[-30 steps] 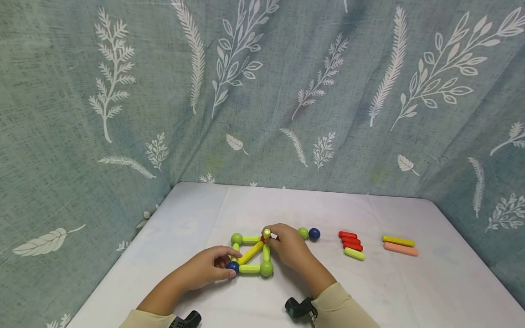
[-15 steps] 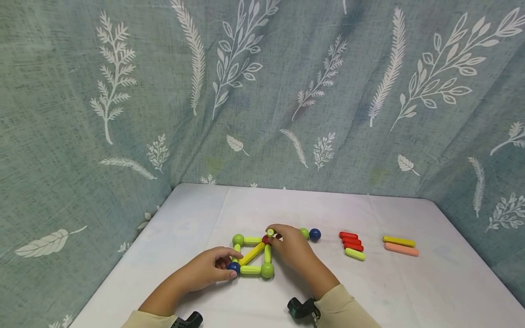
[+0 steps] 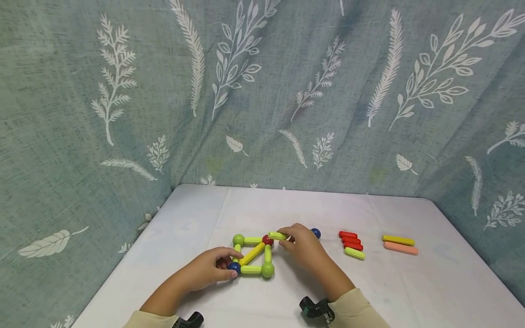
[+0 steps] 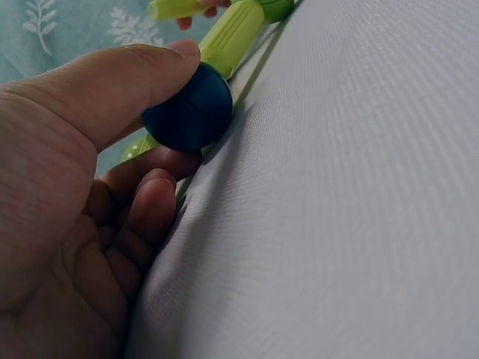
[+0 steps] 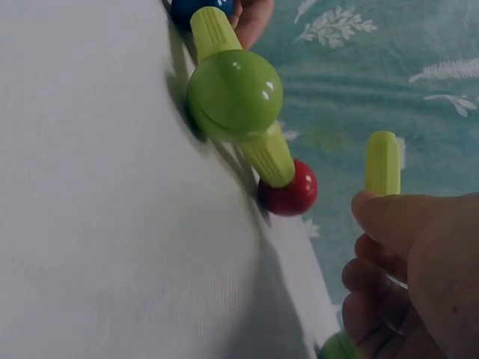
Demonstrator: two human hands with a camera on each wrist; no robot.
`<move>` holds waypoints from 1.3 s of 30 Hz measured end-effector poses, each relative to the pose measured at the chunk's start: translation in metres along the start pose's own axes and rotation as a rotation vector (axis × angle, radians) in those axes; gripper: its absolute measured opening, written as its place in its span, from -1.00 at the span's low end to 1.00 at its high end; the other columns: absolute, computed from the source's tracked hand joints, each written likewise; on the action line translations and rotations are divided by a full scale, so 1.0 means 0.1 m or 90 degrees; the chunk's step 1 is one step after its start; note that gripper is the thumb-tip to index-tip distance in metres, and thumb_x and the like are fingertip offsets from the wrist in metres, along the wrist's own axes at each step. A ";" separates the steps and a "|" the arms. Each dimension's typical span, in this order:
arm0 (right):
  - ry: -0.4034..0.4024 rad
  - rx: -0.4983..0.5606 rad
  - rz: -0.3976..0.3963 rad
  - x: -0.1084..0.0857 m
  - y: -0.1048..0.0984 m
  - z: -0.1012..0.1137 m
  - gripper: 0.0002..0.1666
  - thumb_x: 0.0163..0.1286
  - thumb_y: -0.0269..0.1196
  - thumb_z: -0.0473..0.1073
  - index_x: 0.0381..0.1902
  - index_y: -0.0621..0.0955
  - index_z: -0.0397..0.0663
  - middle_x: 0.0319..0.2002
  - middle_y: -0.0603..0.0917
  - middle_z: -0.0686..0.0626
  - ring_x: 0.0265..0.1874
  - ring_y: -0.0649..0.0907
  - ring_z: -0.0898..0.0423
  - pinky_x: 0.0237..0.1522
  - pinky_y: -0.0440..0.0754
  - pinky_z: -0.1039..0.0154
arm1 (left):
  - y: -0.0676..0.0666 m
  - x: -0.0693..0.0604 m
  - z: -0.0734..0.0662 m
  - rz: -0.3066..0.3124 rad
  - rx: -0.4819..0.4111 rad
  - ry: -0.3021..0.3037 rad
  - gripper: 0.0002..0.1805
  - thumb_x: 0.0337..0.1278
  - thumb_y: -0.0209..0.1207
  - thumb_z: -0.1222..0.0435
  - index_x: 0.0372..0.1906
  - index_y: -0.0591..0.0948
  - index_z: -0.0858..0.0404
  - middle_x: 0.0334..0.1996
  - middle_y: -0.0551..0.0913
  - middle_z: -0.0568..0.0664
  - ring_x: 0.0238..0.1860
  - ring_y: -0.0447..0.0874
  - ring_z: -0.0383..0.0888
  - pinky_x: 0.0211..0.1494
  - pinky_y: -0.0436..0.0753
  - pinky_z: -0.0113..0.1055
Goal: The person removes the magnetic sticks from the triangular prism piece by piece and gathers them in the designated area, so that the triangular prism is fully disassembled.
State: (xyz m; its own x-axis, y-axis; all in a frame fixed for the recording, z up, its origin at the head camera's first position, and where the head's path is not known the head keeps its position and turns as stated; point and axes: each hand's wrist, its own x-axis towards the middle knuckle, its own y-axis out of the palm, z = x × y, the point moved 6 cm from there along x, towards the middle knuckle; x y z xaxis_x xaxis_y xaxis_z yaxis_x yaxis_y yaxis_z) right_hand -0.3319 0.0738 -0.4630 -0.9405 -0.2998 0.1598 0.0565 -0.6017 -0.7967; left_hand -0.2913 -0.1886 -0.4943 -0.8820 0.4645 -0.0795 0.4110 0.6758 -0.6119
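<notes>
A flat four-sided frame of yellow-green sticks lies on the table, with green balls (image 3: 267,269) at two corners, a red ball (image 3: 267,240) at the far right and a blue ball (image 3: 234,268) at the near left. A yellow stick (image 3: 252,253) runs diagonally between blue and red. The left hand (image 3: 207,269) pinches the blue ball (image 4: 188,108) between thumb and fingers. The right hand (image 3: 304,248) pinches a yellow-green stick (image 5: 383,164), held up beside the red ball (image 5: 290,188); whether the two touch is unclear in the head view.
Behind the right hand is a blue ball (image 3: 316,233). Further right lie several red sticks (image 3: 351,241) with a yellow-green stick (image 3: 354,253), then a yellow stick (image 3: 398,240) and an orange stick (image 3: 400,248). A patterned curtain (image 3: 262,150) surrounds the white table (image 3: 320,291).
The right hand has moved right, and its stick has tipped from end-on to lying sideways. It now covers the loose green ball. The left hand stays on the blue ball.
</notes>
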 end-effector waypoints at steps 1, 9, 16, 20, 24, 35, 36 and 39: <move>0.005 -0.001 -0.002 -0.02 -0.02 -0.03 -0.66 0.42 0.43 -0.12 0.14 0.76 0.14 -0.17 0.67 0.16 -0.24 0.59 0.22 -0.24 0.60 0.33 | 0.00 0.00 0.01 0.000 -0.001 0.001 -0.53 0.19 0.49 0.08 0.19 0.68 -0.04 -0.17 0.62 -0.05 -0.17 0.52 -0.08 -0.17 0.55 -0.35; 0.022 0.000 -0.037 -0.23 -0.16 -0.29 -0.65 0.34 0.49 -0.16 0.08 0.74 0.18 -0.17 0.70 0.22 -0.21 0.61 0.24 -0.16 0.61 0.25 | 0.04 0.00 0.04 -0.003 -0.009 0.000 -0.53 0.18 0.50 0.07 0.19 0.68 -0.05 -0.18 0.62 -0.03 -0.17 0.52 -0.08 -0.17 0.55 -0.34; 0.067 -0.007 -0.039 -0.40 -0.29 -0.45 -0.65 0.30 0.52 -0.17 0.03 0.76 0.19 -0.19 0.69 0.21 -0.23 0.62 0.23 -0.18 0.60 0.24 | 0.02 0.02 0.04 -0.005 -0.010 0.004 -0.54 0.18 0.50 0.08 0.19 0.68 -0.05 -0.17 0.63 -0.04 -0.17 0.53 -0.08 -0.16 0.55 -0.35; 0.086 -0.009 -0.045 -0.50 -0.38 -0.52 -0.68 0.28 0.53 -0.18 -0.02 0.78 0.20 -0.20 0.70 0.20 -0.26 0.61 0.23 -0.20 0.60 0.26 | 0.00 0.02 0.05 -0.011 -0.007 -0.003 -0.53 0.17 0.50 0.07 0.19 0.68 -0.07 -0.17 0.63 -0.05 -0.16 0.53 -0.08 -0.15 0.56 -0.35; 0.106 -0.009 -0.055 -0.59 -0.48 -0.59 -0.68 0.26 0.54 -0.19 -0.04 0.79 0.22 -0.21 0.69 0.20 -0.25 0.61 0.23 -0.21 0.60 0.28 | -0.01 0.02 0.06 -0.013 -0.003 -0.007 -0.53 0.17 0.50 0.07 0.19 0.69 -0.06 -0.16 0.63 -0.05 -0.16 0.53 -0.08 -0.15 0.56 -0.35; 0.139 -0.035 -0.063 -0.82 -0.70 -0.83 -0.69 0.31 0.51 -0.17 0.00 0.78 0.20 -0.09 0.71 0.14 -0.24 0.61 0.19 -0.21 0.58 0.24 | -0.01 0.02 0.04 -0.013 0.010 -0.015 -0.53 0.17 0.49 0.05 0.19 0.70 -0.06 -0.16 0.63 -0.09 -0.16 0.53 -0.11 -0.14 0.57 -0.35; 0.146 -0.037 -0.059 -0.83 -0.71 -0.86 -0.69 0.31 0.51 -0.16 0.01 0.78 0.21 -0.09 0.71 0.14 -0.25 0.61 0.18 -0.22 0.58 0.23 | -0.01 0.02 0.03 -0.013 0.010 -0.014 -0.53 0.18 0.49 0.05 0.19 0.70 -0.05 -0.16 0.63 -0.09 -0.16 0.53 -0.11 -0.14 0.57 -0.35; 0.163 -0.045 -0.053 -0.89 -0.74 -0.93 -0.68 0.31 0.52 -0.14 0.02 0.78 0.22 -0.06 0.71 0.13 -0.23 0.60 0.17 -0.19 0.59 0.23 | -0.01 0.02 0.03 -0.010 0.008 -0.011 -0.53 0.18 0.49 0.05 0.18 0.70 -0.05 -0.16 0.63 -0.08 -0.16 0.52 -0.09 -0.15 0.56 -0.35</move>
State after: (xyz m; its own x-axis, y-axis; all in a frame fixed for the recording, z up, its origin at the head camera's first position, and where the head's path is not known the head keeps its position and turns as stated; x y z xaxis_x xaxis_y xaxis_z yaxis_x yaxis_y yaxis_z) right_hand -0.2838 0.2139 -0.4720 -0.9955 -0.0497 0.0809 -0.0392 -0.5606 -0.8271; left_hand -0.2938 -0.1900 -0.4961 -0.8924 0.4435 -0.0828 0.3937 0.6758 -0.6231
